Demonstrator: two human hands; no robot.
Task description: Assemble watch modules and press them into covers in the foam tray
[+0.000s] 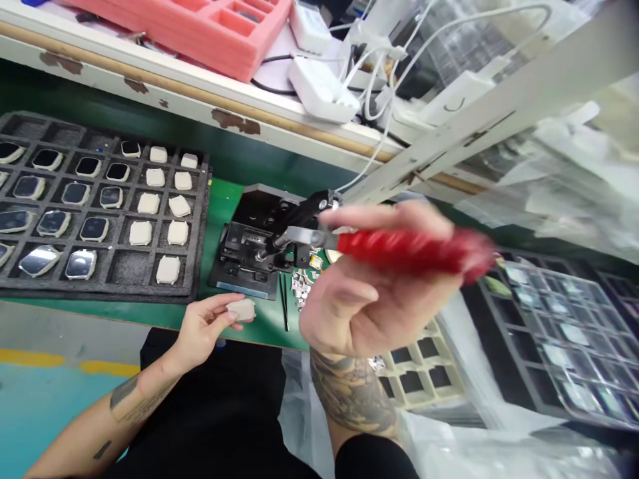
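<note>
Between the fingertips and thumb of my left hand (pixel 204 327) is a small cream watch case (pixel 242 309), held at the table's front edge. My right hand (pixel 379 286) is raised, its fingers around the red handle (pixel 399 251) of a lever; the handle's far end is blurred. The lever joins a black metal press (pixel 254 243) standing on the green table (pixel 219 199). The watch case is in front of the press, apart from it. Black tweezers (pixel 284 301) lie beside the press, next to small scraps (pixel 301 286).
On the left, a grey foam tray (pixel 197 219) holds several dark-screened watches and cream cases. A shelf (pixel 200 106) with a pink foam tray (pixel 219 40) and white cables crosses behind. Trays (pixel 524 332) and plastic bags stand at the right.
</note>
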